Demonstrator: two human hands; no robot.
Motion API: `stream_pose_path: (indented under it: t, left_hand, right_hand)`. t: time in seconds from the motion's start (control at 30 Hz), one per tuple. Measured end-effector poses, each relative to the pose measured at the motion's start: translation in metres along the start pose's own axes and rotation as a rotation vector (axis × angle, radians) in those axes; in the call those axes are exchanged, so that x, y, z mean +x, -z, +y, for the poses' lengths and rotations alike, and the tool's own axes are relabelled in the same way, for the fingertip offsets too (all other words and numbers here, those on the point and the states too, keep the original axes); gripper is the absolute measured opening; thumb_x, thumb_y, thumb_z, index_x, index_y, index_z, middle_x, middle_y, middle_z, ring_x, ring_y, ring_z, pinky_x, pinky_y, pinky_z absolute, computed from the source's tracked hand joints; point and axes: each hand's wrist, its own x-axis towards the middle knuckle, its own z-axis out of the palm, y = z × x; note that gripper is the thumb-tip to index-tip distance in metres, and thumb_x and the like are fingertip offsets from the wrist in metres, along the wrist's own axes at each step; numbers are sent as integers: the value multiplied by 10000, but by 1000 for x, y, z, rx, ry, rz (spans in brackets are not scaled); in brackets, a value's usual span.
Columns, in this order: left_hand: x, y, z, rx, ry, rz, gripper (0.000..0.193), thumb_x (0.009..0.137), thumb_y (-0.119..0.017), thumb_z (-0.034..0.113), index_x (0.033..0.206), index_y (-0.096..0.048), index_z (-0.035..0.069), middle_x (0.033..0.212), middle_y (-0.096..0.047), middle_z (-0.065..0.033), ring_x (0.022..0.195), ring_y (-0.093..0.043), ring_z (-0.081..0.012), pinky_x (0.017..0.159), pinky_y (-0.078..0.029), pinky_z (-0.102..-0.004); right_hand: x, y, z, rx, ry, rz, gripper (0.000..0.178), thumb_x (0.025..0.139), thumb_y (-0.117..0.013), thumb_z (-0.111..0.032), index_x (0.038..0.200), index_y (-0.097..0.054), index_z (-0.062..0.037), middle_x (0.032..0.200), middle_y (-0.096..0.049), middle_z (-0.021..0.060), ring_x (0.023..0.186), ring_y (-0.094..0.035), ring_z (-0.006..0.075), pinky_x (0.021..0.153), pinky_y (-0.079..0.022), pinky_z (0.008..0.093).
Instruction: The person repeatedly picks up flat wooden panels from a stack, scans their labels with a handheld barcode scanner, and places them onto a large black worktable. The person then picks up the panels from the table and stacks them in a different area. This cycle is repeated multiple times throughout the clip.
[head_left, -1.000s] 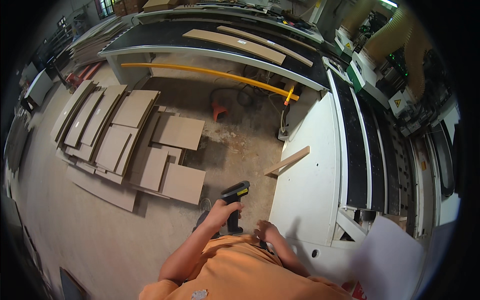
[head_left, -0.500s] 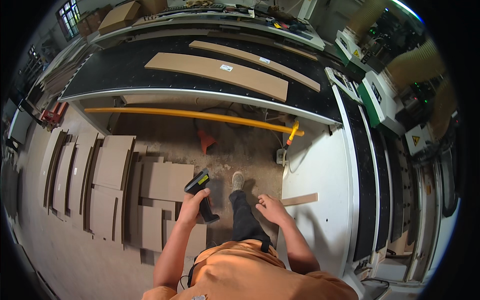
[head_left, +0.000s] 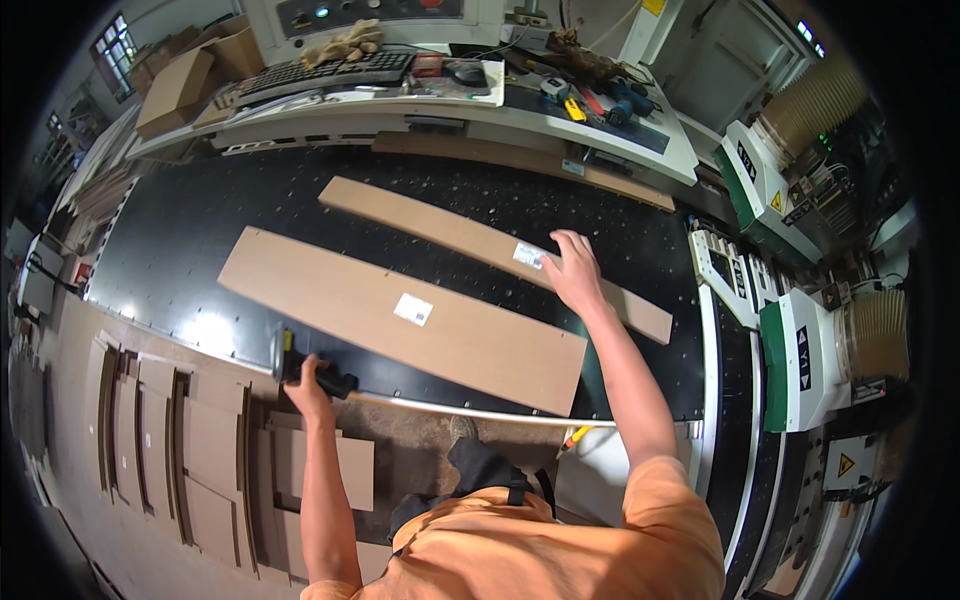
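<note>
Narrow wooden board under flat open right hand, left hand gripping black handheld scanner

Person at lower centre of the frame wears an orange short-sleeved shirt, plain, no print visible. Both forearms bare; hands bare, no gloves, no watch or rings seen. Dark trousers below the shirt hem, possibly with a black strap or belt, hard to tell.

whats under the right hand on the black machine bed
The right hand rests on the narrow curved wooden strip, beside its white label. The wood under the palm is covered.
</note>
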Motion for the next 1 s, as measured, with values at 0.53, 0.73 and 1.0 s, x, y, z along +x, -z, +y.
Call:
stream_pose_path:
  t: [0.53,0.73,1.0]
  left_hand:
    - [31,-36,-3,158,-199,543,360,877,-746,197,901,-722,-161,799,-688,-81,699,-591,-125,651,-506,-312]
    - [38,-31,-7,174,-344,448,330,880,-730,205,883,-713,-125,795,-665,-24,708,-564,-110,667,-468,-301]
    - [37,-37,-1,152,-234,492,319,888,-708,213,839,-701,-103,779,-643,-7,702,-545,-109,666,-451,-295]
  right_hand:
    - [223,-119,170,-433,35,-241,715,906,-635,-541,1420,-488,-66,1476,-466,179,1406,-387,362,1176,-294,518]
    - [136,-63,127,-217,300,-327,550,884,-727,-247,1375,-549,-74,1258,-537,163,1150,-512,353,998,-434,431]
    - [22,3,-8,-166,373,-382,565,877,-727,-368,1358,-596,-102,1216,-533,186,1088,-521,354,903,-488,446]
